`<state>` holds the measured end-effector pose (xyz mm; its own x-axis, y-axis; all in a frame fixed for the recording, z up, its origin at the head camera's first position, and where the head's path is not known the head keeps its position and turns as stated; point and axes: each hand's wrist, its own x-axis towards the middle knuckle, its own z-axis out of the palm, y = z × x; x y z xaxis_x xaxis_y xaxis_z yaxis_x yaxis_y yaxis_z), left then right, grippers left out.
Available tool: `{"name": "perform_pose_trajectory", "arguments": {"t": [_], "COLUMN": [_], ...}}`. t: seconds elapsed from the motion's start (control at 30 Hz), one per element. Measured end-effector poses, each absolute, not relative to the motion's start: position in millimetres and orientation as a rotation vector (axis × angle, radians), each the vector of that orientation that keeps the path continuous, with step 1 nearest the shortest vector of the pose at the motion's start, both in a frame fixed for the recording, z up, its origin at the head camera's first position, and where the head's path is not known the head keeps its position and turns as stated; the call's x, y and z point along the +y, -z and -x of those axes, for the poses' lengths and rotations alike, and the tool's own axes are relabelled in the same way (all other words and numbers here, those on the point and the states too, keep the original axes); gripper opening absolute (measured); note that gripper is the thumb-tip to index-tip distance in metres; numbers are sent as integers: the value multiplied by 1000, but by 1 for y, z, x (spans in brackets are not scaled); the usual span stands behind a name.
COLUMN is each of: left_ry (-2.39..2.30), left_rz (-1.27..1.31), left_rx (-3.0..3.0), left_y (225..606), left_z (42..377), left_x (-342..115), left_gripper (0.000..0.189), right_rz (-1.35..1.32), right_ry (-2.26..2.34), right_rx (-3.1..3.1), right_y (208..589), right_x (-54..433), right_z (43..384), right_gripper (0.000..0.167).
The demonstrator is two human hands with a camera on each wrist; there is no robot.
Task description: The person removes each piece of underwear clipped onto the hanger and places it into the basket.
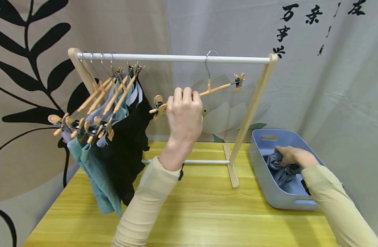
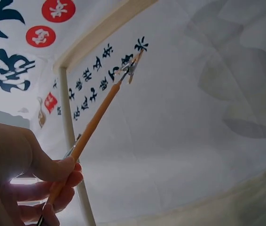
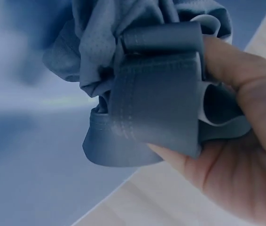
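Note:
My left hand (image 1: 185,113) grips the wooden bar of a clip hanger (image 1: 216,90) whose hook sits over the white rail (image 1: 173,59). In the left wrist view the thumb and fingers wrap around the hanger's bar (image 2: 93,125), and the clip (image 2: 130,68) at its far end carries nothing. Down inside the blue basket (image 1: 259,168), my right hand (image 1: 292,157) holds a grey-blue garment (image 1: 279,169). Seen from the right wrist, thumb and fingers pinch the garment's stitched band (image 3: 156,99), while the rest of the cloth bunches beyond it.
Several clip hangers (image 1: 119,97) with teal, lavender and black garments (image 1: 127,137) crowd the rail's left end. The rack's right wooden leg (image 1: 252,109) stands between the held hanger and the basket. A yellow wood-grain table (image 1: 204,206) lies beneath everything.

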<state>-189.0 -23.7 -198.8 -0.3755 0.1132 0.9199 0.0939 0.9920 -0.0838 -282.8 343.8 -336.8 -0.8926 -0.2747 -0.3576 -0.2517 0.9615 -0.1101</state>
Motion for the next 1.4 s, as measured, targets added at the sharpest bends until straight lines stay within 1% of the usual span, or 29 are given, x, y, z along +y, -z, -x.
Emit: {"name": "perform_pose_trajectory", "arguments": {"t": [0.3,0.5,0.63,0.73,0.87,0.97,1.1,1.2,1.4], "left_ry": [-55,-54,-57,-61,-64,-63,-57,-54,-60], "left_rz": [163,173,177,187,195,196,217,238,289], "left_rx": [-1932,-1957,-1982,-1994,-1964,-1923,-1900,-1873,-1752], "left_y": [206,206,206,206,207,209,211,212,214], "left_z": [195,193,191,190,190,191,191,190,184], "left_x": [-13,-8,-6,-5,-3,-1,1,2,6], "left_gripper": [12,11,11,14,18,19,20,19,21], "right_rz": [163,175,124,221,350,352,426,497,536], "right_ry": [172,243,327,275,232,413,824,1127,1467], "right_rx": [2656,2612,2568,2692,3004,3197,3302,3265,3159], "right_y": [344,343,335,327,313,304,296,293,293], "right_x": [340,336,329,322,308,293,270,254,232], "right_z": [275,273,272,272,269,264,258,255,251], "right_gripper": [44,49,51,45,34,30,36,40,51]}}
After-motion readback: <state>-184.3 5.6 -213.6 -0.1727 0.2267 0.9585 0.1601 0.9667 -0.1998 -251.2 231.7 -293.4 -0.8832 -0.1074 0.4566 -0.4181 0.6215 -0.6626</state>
